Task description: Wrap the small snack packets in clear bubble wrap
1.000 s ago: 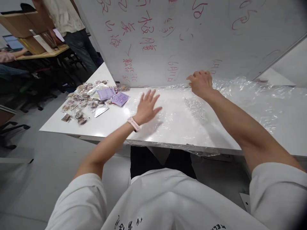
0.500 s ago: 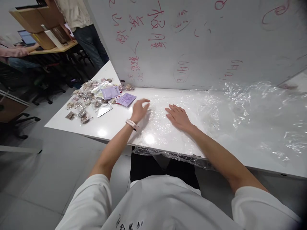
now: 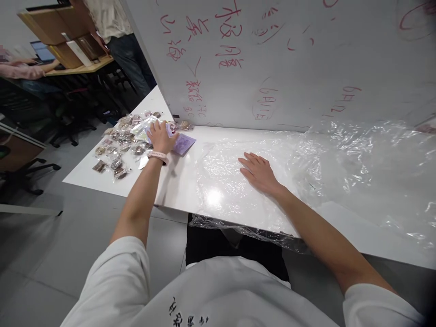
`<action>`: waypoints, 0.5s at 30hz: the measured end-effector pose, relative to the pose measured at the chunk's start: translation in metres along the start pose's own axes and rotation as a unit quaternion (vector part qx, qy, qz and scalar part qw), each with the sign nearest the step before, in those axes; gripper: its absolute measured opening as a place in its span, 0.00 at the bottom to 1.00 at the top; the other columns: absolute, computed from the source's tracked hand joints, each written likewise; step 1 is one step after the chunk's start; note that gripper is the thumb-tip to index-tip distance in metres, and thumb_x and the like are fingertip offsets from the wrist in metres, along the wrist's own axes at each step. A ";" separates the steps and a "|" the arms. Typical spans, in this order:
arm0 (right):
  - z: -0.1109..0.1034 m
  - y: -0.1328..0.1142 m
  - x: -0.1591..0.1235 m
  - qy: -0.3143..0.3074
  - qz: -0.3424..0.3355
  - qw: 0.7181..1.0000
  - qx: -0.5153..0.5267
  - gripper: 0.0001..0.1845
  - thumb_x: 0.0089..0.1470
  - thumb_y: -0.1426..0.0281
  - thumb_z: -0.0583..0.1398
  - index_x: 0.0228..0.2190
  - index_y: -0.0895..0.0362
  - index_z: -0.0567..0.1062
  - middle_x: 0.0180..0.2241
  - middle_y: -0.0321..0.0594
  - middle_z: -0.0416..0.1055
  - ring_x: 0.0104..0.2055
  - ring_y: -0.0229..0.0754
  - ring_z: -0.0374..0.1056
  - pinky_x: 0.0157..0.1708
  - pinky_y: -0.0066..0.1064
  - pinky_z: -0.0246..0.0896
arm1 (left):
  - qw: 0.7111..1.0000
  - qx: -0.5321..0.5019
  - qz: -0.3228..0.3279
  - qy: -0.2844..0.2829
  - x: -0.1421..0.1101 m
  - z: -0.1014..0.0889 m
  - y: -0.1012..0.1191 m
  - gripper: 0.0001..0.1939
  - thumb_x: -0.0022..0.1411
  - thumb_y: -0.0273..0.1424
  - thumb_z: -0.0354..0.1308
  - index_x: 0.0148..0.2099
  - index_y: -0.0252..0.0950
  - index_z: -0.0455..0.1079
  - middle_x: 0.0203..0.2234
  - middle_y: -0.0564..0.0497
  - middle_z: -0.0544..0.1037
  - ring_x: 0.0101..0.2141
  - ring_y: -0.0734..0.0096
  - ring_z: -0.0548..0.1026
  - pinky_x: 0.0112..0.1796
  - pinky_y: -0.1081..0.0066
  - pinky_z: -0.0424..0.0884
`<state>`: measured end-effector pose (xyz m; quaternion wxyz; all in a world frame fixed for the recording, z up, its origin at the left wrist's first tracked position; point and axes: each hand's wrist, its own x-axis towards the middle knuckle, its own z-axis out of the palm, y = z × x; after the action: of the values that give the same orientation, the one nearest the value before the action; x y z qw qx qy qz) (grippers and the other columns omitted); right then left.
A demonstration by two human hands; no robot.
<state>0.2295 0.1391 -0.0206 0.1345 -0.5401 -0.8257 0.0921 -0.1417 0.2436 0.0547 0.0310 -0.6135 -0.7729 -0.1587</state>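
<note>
My left hand (image 3: 161,137), fingers spread, is over the purple packets at the right side of a heap of small wrapped items. One purple packet (image 3: 184,144) shows to the right of the fingers; another is mostly hidden beneath them. Whether the fingertips touch it I cannot tell. Brown pieces in clear wrappers (image 3: 117,163) lie to the left, and a silvery packet (image 3: 143,161) shows beside my wrist. My right hand (image 3: 259,171) lies flat with its fingers out on a clear plastic sheet (image 3: 221,175), which covers much of the white table (image 3: 177,186) and hangs over its front edge.
A whiteboard (image 3: 293,63) with red writing stands along the table's back. More crumpled plastic film (image 3: 368,168) spreads to the right. At the far left, a person stands by a wooden desk (image 3: 88,69) with cardboard boxes (image 3: 47,28), and another sits at a laptop (image 3: 42,51).
My left hand has moved left from the plastic sheet to the purple packets. My right hand came down from the back of the sheet and now rests flat on it.
</note>
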 end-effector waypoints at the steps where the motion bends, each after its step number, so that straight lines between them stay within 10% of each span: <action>1: 0.000 0.000 0.000 0.001 0.000 1.000 0.003 0.29 0.70 0.55 0.41 0.64 0.49 0.63 0.70 0.38 0.52 0.73 0.49 0.44 0.69 0.51 0.44 | 1.000 0.013 -0.010 0.006 0.013 -0.004 -0.011 0.40 0.64 0.45 0.56 0.71 0.31 0.53 0.72 0.35 0.48 0.71 0.44 0.43 0.67 0.44 0.41; 6: -0.001 0.001 0.000 0.005 0.000 1.000 0.024 0.28 0.69 0.54 0.42 0.63 0.46 0.64 0.70 0.37 0.53 0.73 0.50 0.45 0.69 0.53 0.45 | 0.993 0.087 -0.010 -0.083 0.050 -0.011 -0.052 0.42 0.59 0.45 0.63 0.68 0.28 0.55 0.67 0.34 0.61 0.68 0.42 0.53 0.64 0.37 0.39; 15: -0.001 0.000 0.000 0.007 0.009 0.999 0.030 0.27 0.69 0.54 0.42 0.63 0.44 0.64 0.70 0.35 0.53 0.73 0.49 0.45 0.68 0.53 0.46 | 0.988 -0.111 -0.102 0.030 0.052 -0.041 -0.042 0.18 0.60 0.43 0.63 0.37 0.30 0.70 0.35 0.49 0.77 0.51 0.56 0.70 0.56 0.52 0.61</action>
<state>0.2299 0.1389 -0.0194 0.1554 -0.5441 -0.8166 0.1142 -0.2003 0.2723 0.0975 -0.0308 -0.5259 -0.8079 -0.2642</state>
